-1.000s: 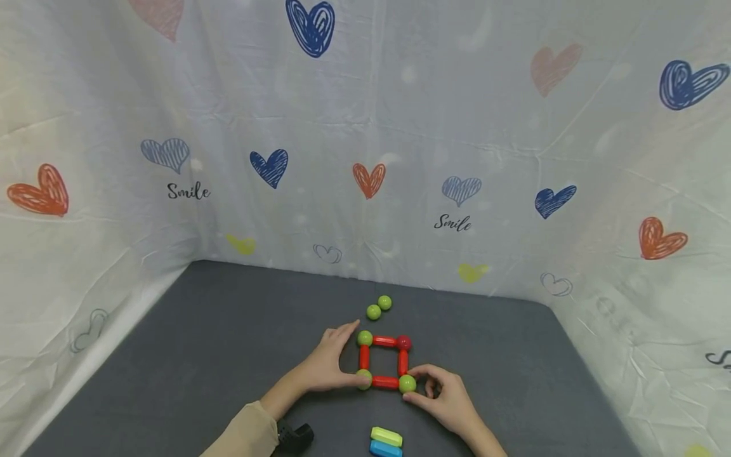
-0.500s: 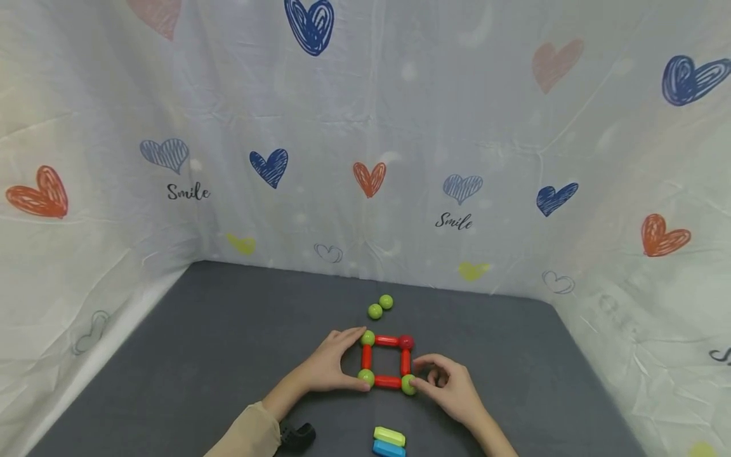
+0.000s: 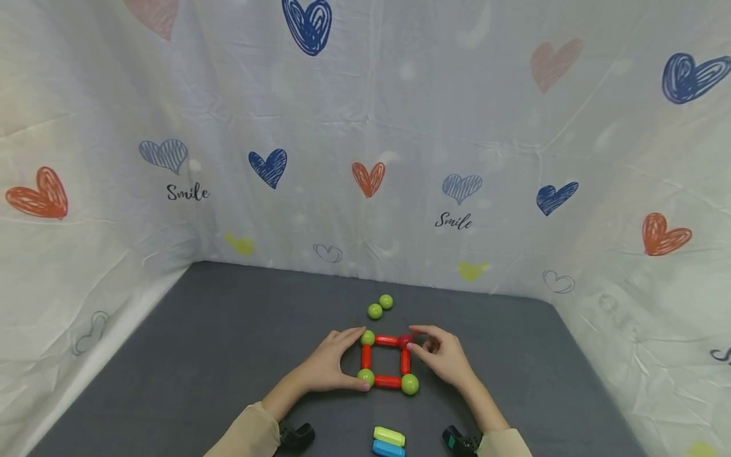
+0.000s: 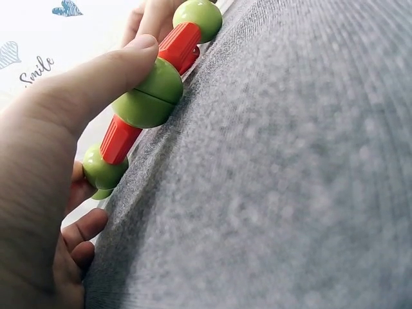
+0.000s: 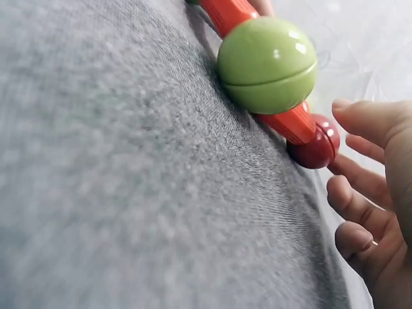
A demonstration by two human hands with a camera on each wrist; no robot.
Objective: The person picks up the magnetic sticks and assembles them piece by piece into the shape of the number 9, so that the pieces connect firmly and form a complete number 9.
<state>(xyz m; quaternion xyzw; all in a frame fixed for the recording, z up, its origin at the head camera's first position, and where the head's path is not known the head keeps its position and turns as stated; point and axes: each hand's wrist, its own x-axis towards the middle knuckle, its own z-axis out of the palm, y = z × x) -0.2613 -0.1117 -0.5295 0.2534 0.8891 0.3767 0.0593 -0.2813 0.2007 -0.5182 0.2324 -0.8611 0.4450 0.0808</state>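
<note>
Red rods and balls form a square frame [image 3: 388, 381] on the grey cloth. Its corners are a near-left green ball [image 3: 366, 378], a far-left green ball [image 3: 368, 337], a near-right green ball [image 3: 410, 384] and a far-right red ball [image 3: 404, 341]. My left hand [image 3: 328, 365] holds the frame's left side, thumb on the near-left ball and fingers at the far-left one. My right hand [image 3: 447, 357] is at the red ball [image 5: 315, 143]; in the right wrist view the thumb stands apart from it while a fingertip meets its edge. The other right fingers curl loosely.
Two loose green balls [image 3: 375, 311] lie beyond the frame. A yellow-green rod [image 3: 389, 436] and a blue rod [image 3: 388, 448] lie side by side at the near edge of view. A white curtain [image 3: 320, 209] with printed hearts rises behind the grey surface [image 3: 257, 317].
My right hand has left the near-right green ball and moved away from me to the red ball. My left hand keeps its hold, its fingers having closed in on the far-left ball.
</note>
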